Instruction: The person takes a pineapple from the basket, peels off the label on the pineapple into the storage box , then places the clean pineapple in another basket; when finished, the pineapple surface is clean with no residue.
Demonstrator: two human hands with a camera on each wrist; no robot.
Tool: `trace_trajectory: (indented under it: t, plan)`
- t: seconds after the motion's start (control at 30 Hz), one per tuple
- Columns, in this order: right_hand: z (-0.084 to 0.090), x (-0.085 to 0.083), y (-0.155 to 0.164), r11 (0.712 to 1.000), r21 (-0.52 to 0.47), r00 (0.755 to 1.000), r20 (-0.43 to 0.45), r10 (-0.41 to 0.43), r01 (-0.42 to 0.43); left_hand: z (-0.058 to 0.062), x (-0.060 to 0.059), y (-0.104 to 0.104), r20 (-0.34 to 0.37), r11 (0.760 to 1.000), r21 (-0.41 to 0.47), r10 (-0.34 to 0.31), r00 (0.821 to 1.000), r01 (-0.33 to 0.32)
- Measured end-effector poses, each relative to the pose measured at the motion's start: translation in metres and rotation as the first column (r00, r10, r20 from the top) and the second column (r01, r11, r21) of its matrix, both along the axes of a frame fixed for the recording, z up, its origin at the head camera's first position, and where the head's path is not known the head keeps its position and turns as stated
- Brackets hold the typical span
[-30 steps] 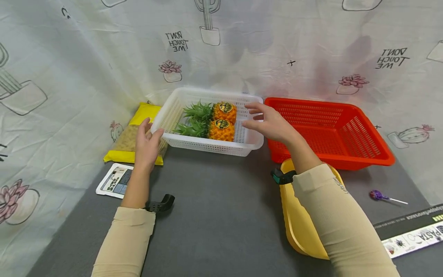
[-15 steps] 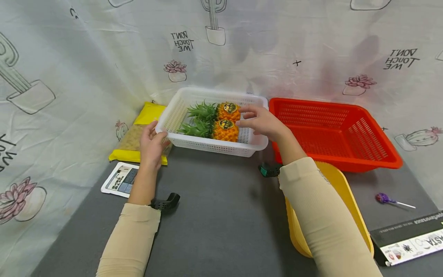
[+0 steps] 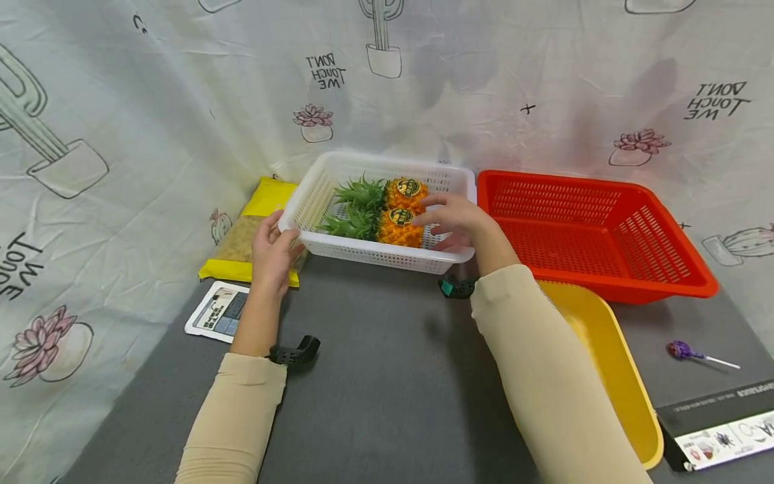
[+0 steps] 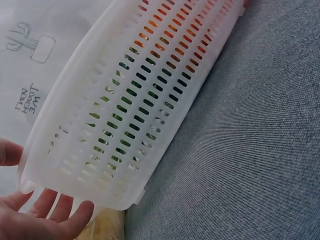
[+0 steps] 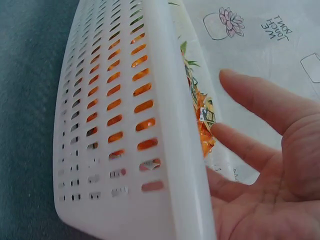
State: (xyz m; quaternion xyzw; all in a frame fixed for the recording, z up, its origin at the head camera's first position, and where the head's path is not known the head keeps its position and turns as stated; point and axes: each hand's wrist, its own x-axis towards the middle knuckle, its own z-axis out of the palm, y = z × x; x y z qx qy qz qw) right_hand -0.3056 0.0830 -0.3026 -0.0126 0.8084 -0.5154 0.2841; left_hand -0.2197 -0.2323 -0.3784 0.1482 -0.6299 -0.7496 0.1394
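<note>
A white slotted basket stands at the back of the grey table, with two pineapples lying side by side in it, leaves to the left. My left hand holds its near left corner: in the left wrist view the thumb lies on the rim of the basket and the fingers reach under it. My right hand is inside the right end with straight fingers, its fingertips at the front pineapple. In the right wrist view the open palm faces the pineapple beside the basket wall.
A red basket sits right of the white one, with a yellow tub in front of it. A yellow packet and a printed card lie at the left. A lollipop and a pasta box lie at the right.
My right hand has come down and left from above the basket's right rim into the basket, up to the front pineapple. My left hand has stayed at the corner.
</note>
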Motion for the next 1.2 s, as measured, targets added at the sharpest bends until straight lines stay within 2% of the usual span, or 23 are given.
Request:
trace_trajectory:
  t: [0.13,0.37,0.57,0.7,0.93,1.2]
  plan:
    - [0.000,-0.004,-0.006,0.999,0.013,0.998,0.051,-0.033,0.032,0.001,0.000,-0.001,0.004,1.000,0.009,-0.009,1.000,0.009]
    - [-0.002,-0.006,-0.016,0.995,-0.039,0.987,0.134,-0.090,0.096,0.003,-0.001,-0.001,0.012,0.999,0.035,-0.014,1.000,0.014]
    - [-0.008,-0.008,-0.020,0.997,-0.034,0.990,0.123,-0.066,0.070,0.002,-0.002,0.000,0.014,0.999,0.047,-0.016,1.000,0.016]
    - [-0.011,-0.009,-0.020,0.996,-0.040,0.989,0.126,-0.076,0.082,0.004,-0.002,0.000,0.008,0.999,0.033,-0.025,1.000,0.025]
    - [-0.015,-0.008,-0.020,0.998,0.064,0.998,0.061,-0.016,0.012,0.004,-0.002,0.000,0.012,0.999,0.028,-0.021,1.000,0.020]
    - [-0.018,-0.008,-0.025,0.999,0.050,0.999,0.037,0.017,-0.019,0.003,0.001,-0.002,0.019,0.998,0.061,-0.014,1.000,0.013]
